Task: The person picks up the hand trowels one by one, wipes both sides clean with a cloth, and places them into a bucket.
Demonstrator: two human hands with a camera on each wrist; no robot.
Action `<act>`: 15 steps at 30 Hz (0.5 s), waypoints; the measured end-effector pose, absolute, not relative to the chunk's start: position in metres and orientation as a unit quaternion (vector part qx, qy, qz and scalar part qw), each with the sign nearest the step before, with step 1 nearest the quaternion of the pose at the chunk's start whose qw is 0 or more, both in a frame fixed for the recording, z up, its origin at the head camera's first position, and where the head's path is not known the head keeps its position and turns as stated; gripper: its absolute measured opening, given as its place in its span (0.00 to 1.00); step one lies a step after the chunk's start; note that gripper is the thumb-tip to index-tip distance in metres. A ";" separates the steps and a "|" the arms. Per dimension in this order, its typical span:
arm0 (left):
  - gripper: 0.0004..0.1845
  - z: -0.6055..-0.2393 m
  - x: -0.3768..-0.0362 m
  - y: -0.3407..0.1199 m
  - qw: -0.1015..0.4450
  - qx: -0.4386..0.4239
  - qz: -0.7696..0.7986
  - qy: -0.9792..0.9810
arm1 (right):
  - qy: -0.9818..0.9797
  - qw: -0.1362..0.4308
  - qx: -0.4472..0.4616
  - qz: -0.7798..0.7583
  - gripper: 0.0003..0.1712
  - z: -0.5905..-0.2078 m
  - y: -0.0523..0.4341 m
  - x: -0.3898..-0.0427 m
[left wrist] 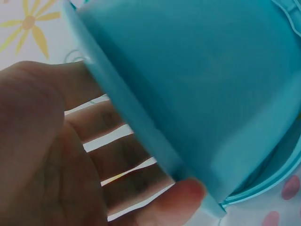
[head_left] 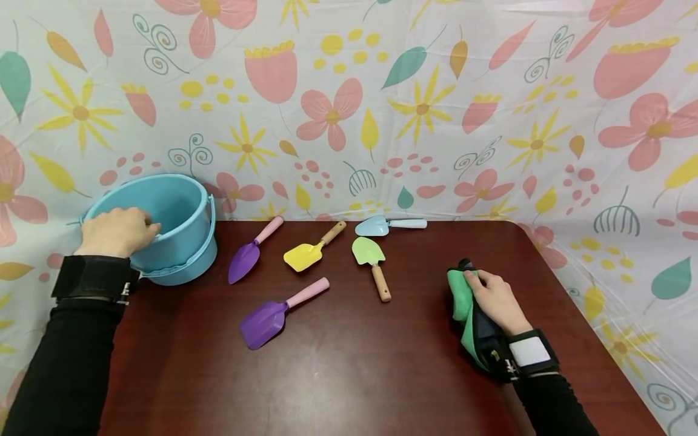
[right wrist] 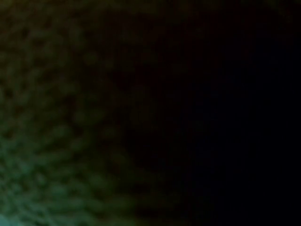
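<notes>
My left hand (head_left: 117,230) grips the near rim of a light blue plastic bucket (head_left: 180,212) at the table's back left. In the left wrist view the fingers (left wrist: 117,155) lie behind the bucket (left wrist: 197,84) wall and the thumb presses its rim. At the right of the table my right hand (head_left: 493,300) lies on a bunched green and dark cloth (head_left: 460,297), with its fingers curled over the cloth's top. The right wrist view is almost black, with only blurred green fabric close up.
Several toy shovels lie on the dark red table (head_left: 354,375): a purple trowel (head_left: 245,259), a yellow shovel (head_left: 304,254), a light blue trowel (head_left: 376,226), a green shovel (head_left: 366,251) and a purple square shovel (head_left: 264,321). A flowered sheet hangs behind.
</notes>
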State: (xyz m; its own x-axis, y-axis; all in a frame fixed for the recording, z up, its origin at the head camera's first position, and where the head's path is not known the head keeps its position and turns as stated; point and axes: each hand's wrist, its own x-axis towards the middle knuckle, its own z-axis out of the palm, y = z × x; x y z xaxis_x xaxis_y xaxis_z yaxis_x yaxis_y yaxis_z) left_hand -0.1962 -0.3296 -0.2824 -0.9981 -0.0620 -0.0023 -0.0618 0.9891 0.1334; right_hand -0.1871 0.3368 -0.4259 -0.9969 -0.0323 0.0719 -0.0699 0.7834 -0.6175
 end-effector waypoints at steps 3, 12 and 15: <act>0.18 -0.281 -0.193 -0.323 0.023 0.022 -0.069 -0.997 | -0.942 0.027 0.022 0.333 0.28 -0.424 0.338 -0.186; 0.19 -0.273 -0.187 -0.290 0.077 -0.018 -0.065 -0.995 | -0.939 0.035 0.008 0.341 0.29 -0.419 0.339 -0.182; 0.18 -0.274 -0.185 -0.278 0.087 -0.038 -0.065 -0.993 | -0.936 0.033 0.010 0.349 0.30 -0.418 0.337 -0.181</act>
